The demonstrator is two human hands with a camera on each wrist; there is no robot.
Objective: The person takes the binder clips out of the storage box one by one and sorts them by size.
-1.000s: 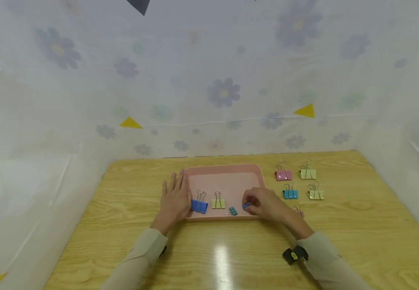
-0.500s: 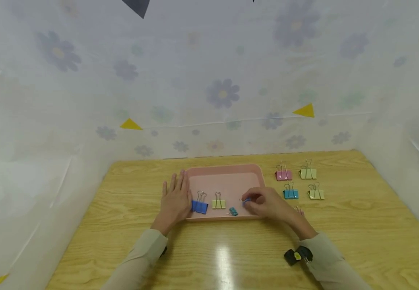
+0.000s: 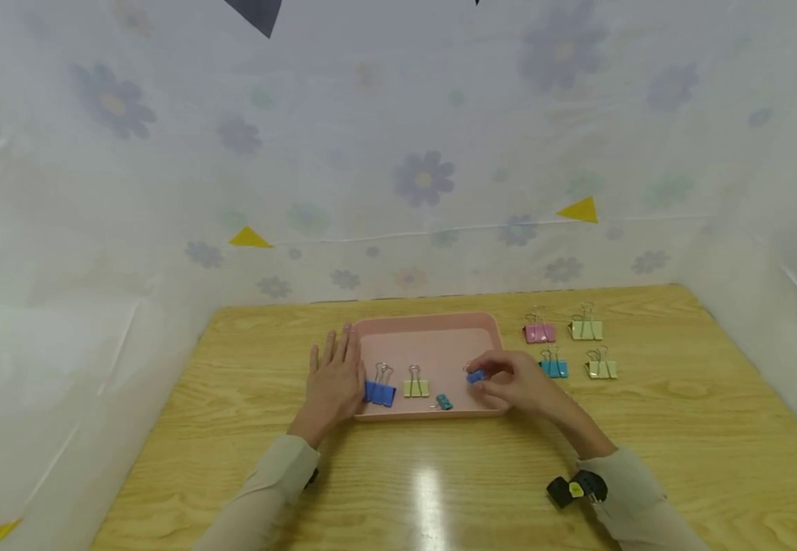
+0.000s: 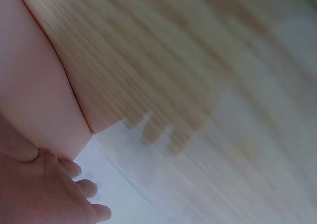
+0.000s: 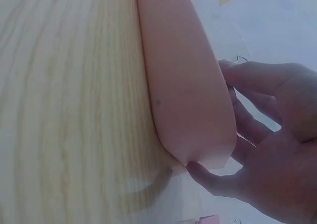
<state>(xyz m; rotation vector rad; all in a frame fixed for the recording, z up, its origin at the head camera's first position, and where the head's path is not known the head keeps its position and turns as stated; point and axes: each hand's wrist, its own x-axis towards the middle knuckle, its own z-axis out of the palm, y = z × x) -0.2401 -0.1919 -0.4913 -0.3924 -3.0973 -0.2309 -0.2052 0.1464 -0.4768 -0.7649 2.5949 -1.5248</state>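
In the head view a pink tray (image 3: pixel 426 321) sits on the wooden table. My left hand (image 3: pixel 332 383) rests along its left side, fingers straight; the left wrist view shows that hand beside the tray wall (image 4: pixel 39 75). Over the tray's right end, my right hand (image 3: pixel 518 380) pinches a small blue binder clip (image 3: pixel 475 376) between thumb and fingers. From the right wrist, its little finger (image 5: pixel 210 182) lies at the tray's bottom corner. Inside the tray are a large blue binder clip (image 3: pixel 380 393), a yellow binder clip (image 3: pixel 416 388) and a small teal binder clip (image 3: pixel 444 402).
Right of the tray stand a pink binder clip (image 3: pixel 540 333), a pale green one (image 3: pixel 586 330), a blue one (image 3: pixel 553 369) and a pale yellow one (image 3: pixel 602 370). A small pink clip is mostly hidden by the right forearm. A flowered sheet (image 3: pixel 426 176) hangs behind the table.
My right hand has lifted the small blue clip slightly away from me and to the right, turning it. My left hand has stayed at the tray's side.
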